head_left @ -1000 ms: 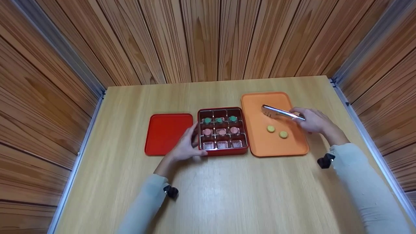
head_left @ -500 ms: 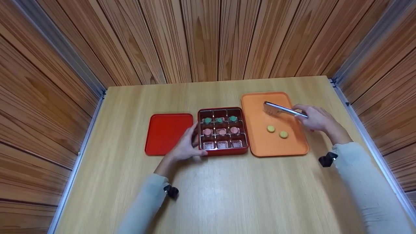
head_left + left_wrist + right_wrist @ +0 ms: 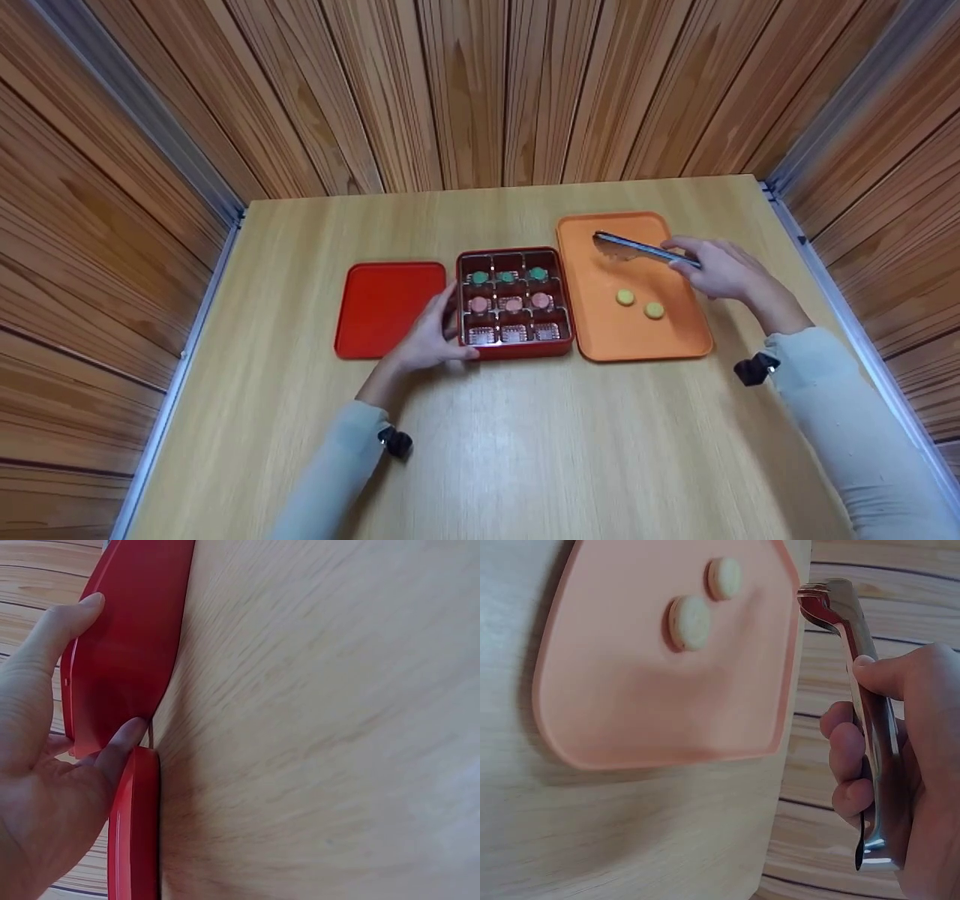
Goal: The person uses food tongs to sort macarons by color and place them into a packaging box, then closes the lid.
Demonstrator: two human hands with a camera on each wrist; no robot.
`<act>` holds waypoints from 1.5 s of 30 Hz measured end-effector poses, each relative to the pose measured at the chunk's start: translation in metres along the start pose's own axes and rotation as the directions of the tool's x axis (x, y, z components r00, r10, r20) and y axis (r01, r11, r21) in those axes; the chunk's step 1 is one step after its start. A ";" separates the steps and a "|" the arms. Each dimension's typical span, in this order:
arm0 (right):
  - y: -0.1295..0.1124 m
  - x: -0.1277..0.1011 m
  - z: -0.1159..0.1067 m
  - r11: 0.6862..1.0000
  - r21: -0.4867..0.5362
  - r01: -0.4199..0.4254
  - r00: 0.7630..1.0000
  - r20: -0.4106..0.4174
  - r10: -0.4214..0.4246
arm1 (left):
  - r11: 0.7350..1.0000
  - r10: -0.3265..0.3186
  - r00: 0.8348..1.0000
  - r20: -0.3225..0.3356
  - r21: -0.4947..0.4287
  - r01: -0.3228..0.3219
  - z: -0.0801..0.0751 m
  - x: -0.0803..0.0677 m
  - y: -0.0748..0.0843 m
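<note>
A dark red box (image 3: 525,351) with a divided clear insert stands mid-table. Green macarons (image 3: 538,274) fill its back row and pink macarons (image 3: 513,304) its middle row; the front compartments show only ridged plastic. My left hand (image 3: 429,341) grips the box's near left corner, thumb on the front wall and fingers on the side. My right hand (image 3: 720,268) holds metal tongs (image 3: 877,742) between thumb and curled fingers, raised over the orange tray (image 3: 637,345). No macaron shows between the tong tips. Two yellow macarons (image 3: 625,298) lie on the tray below the tongs.
A flat red lid (image 3: 379,311) lies left of the box, close to my left hand. The orange tray sits right beside the box's right wall. Wood-panelled walls (image 3: 465,90) bound the table at the back and sides.
My right hand has lifted the tongs and tilted them, first slightly right, then back left toward the far part of the tray. The left hand and box have stayed put.
</note>
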State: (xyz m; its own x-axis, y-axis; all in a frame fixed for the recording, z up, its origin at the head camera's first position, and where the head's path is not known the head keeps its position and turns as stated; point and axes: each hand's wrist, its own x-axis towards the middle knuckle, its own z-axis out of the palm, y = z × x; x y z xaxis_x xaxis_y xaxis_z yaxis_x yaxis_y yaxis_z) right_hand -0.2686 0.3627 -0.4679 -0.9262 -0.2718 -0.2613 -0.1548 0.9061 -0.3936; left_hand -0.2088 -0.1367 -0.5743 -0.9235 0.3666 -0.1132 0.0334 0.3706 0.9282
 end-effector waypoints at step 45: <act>-0.115 0.006 0.029 0.914 -0.186 0.360 0.931 0.017 -0.364 | 0.999 -0.003 1.000 -0.009 0.036 0.003 0.002 0.000 -0.002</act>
State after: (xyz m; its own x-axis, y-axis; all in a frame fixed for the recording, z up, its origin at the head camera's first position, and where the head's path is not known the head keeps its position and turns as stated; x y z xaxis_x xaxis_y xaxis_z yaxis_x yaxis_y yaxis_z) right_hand -0.2462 0.2472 -0.4498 -0.8006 -0.5881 -0.1148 -0.5393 0.7908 -0.2896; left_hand -0.2081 -0.1358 -0.5766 -0.9270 0.3578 -0.1127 0.0442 0.4026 0.9143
